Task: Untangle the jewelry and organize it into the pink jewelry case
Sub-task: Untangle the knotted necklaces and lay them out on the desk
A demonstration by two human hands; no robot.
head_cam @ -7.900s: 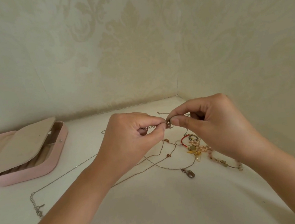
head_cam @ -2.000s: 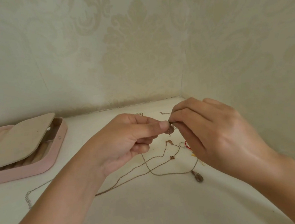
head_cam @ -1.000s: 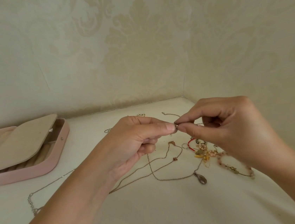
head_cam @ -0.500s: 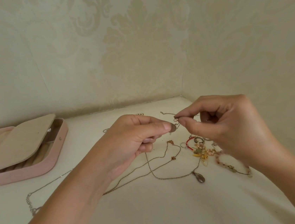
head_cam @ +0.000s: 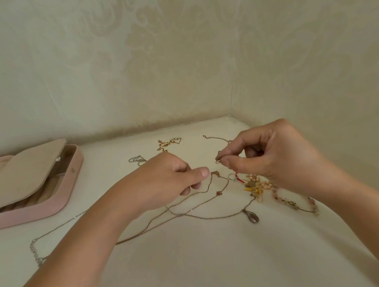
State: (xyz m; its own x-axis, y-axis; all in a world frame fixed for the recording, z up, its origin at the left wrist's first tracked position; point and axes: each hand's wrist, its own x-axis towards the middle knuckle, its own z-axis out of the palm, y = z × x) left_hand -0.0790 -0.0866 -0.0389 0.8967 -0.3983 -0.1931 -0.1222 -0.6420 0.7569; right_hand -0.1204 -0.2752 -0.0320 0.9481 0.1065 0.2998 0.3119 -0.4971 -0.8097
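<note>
Right hand pinches small clasp; left hand loosely curled, empty; tangled chains between; pink jewelry case open, left

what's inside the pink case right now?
The pink jewelry case lies open, a beige inner flap covering most of it. Visible below the flap: beige ring-roll ridges. No jewelry seen inside; whatever sits under the flap is hidden.
</note>
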